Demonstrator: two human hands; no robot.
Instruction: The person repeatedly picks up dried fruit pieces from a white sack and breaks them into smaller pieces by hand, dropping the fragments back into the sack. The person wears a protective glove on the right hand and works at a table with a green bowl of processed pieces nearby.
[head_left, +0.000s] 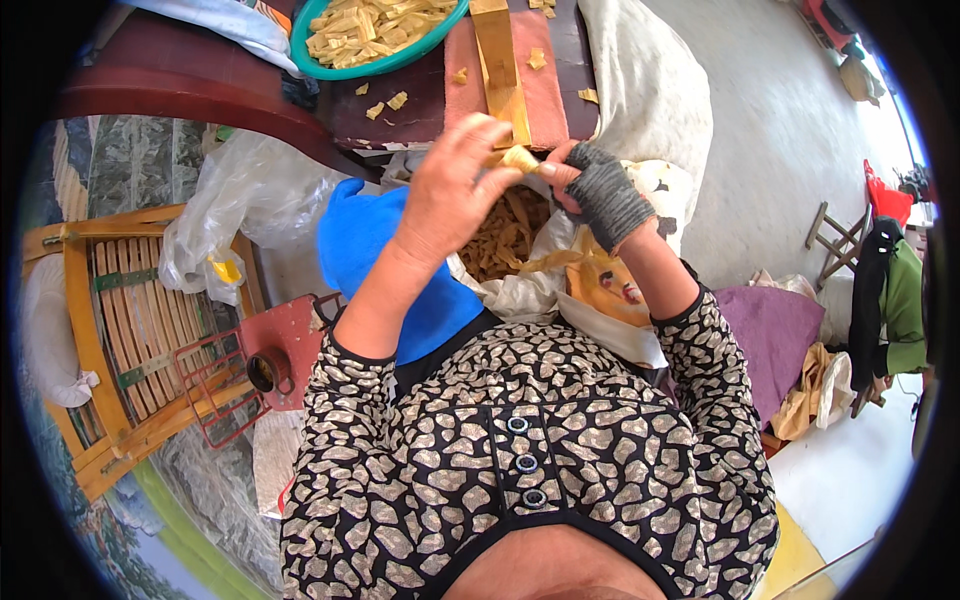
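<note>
Between my two hands, above an open sack, is a curled pale-yellow strip (519, 158). My bare left hand (457, 184) pinches its left end with the thumb and fingers. On its right end are the thumb and fingers of my right hand (600, 184), which wears a grey knitted fingerless glove (611, 196). Just beyond the hands, a wooden bar (499, 67) lies on a pink cloth (544, 97) at the table edge. Brown curled strips (504, 236) fill the white sack (517, 296) below, partly hidden by my left hand.
A green basin (360, 71) of yellow strips stands on the dark red table (405, 116), with loose scraps nearby. Blue cloth (420, 315) lies by my left forearm. On the left are a slatted wooden chair (112, 330) and a mug (268, 370) on a red stand (296, 326).
</note>
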